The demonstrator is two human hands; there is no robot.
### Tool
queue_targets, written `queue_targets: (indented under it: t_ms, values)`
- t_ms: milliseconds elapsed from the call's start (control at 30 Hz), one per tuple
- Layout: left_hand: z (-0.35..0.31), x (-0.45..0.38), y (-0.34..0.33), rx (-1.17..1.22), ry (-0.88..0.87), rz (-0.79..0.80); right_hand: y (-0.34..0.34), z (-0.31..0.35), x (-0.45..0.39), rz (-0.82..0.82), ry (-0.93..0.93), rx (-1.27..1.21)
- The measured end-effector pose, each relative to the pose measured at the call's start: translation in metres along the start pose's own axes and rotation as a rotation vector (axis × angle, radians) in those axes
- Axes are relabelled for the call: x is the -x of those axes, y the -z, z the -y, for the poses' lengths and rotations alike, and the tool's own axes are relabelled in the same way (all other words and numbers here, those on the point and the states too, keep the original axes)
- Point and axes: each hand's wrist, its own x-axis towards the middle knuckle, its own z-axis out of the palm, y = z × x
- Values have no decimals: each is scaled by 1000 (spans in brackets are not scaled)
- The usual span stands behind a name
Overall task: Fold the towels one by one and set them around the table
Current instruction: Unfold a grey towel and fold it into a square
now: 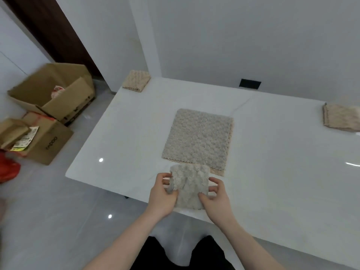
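Two bare hands hold a small, folded, grey-beige towel of nubbly terry (pixel 190 187) just above the near edge of the glossy white table (pixel 272 162). The left hand (pixel 162 195) grips the towel's left edge, thumb on top and fingers curled beneath it. The right hand (pixel 213 198) pinches the right edge the same way, its thumb lying on the cloth.

The towel looks light, soft and limp. It sags and puckers between the hands, so it will likely droop wherever it is unsupported. The layers may slide apart if only one edge is held, and a grip on both side edges, as here, should keep the fold together. The pile gives plenty of friction, and there is nothing fragile about it. The polished tabletop is probably slick, so a set-down towel could skate if pushed.

Four towel items can be counted in all. One is the held towel. One is a flat, unfolded stack of beige terry towels (pixel 197 138) lying in the middle of the table, just beyond the hands; a second layer peeps out along its near edge, though how many lie there cannot be told. One folded beige towel (pixel 136 80) sits on the far left corner. Another folded beige towel (pixel 341 117) sits at the right edge, partly cut off by the frame.

On the floor to the left stand three brown cardboard boxes (pixel 52 94), and something red (pixel 7 169) lies beside them.
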Motion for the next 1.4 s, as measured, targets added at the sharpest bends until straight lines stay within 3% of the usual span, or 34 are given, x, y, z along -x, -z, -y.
queue_targets:
  t_ms: [300,633,800,1067,1400]
  values:
    - [-18,39,44,137,25,-27,14,53,31,163,-185,-143]
    - [37,7,175,250,141,65,-119,92,44,66,-128,-88]
    - [52,-14,231,218,117,103,-179,113,53,32,-76,-49]
    - [41,-64,268,210,87,143,-214,141,28,-27,-63,-104]
    - [12,-146,314,114,98,96,-265,181,-50,30,-142,-200]
